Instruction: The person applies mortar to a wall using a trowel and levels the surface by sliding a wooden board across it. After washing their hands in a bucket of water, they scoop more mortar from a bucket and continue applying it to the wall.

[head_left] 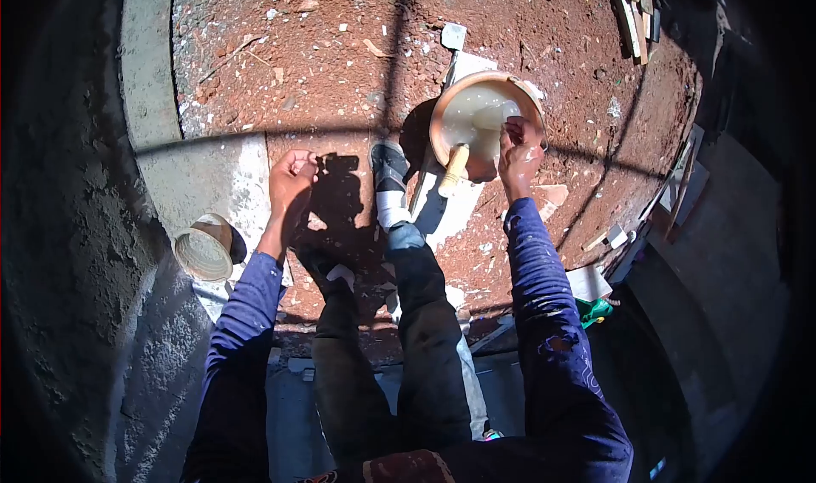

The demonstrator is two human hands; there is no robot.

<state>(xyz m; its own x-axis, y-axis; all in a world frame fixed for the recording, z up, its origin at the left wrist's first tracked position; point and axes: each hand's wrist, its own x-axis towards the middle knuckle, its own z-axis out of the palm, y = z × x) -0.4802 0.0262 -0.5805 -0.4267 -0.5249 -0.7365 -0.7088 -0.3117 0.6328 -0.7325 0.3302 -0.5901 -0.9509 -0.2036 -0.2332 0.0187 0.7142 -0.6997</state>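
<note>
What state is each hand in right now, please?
Left hand: loosely closed, seemingly empty.
Right hand: curled over the bucket; cannot tell whether it's holding anything.

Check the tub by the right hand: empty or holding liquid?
Holding liquid: a cloudy, greyish surface shows inside the tub. Depth: cannot tell.

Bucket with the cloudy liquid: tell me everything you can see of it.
The bucket is round and open-topped, with an orange-brown rim; it could be plastic. It appears upright, to the right of the forward shoe, and holds cloudy, pale grey-beige liquid. A light, wooden-looking handle crosses the near rim and juts outward. The right hand is at its right side; whether it touches the rim is unclear.
</note>
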